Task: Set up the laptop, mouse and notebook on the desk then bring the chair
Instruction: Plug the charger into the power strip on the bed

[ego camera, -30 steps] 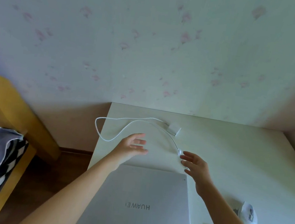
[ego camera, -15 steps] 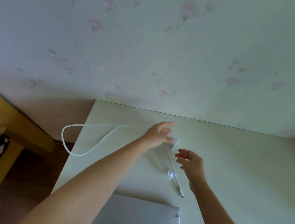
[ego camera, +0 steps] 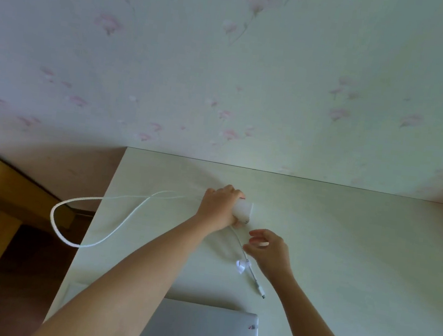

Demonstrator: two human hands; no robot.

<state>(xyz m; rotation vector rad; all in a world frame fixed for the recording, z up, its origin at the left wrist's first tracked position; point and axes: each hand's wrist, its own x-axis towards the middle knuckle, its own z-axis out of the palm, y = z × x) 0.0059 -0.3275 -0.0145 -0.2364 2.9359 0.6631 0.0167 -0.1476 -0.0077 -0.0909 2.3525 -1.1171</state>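
Now left hand [ego camera: 216, 209] gripping charger [ego camera: 242, 211], closed laptop [ego camera: 203, 333] on desk [ego camera: 357, 254]

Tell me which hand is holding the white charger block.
The left hand: its fingers wrap the white charger block. The right hand hovers beside the cable, gripping nothing.

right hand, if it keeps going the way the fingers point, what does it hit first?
Probably the white charger gripped by the left hand. The right hand points up-left, its fingers already at the cable running from it. Depth is unclear.
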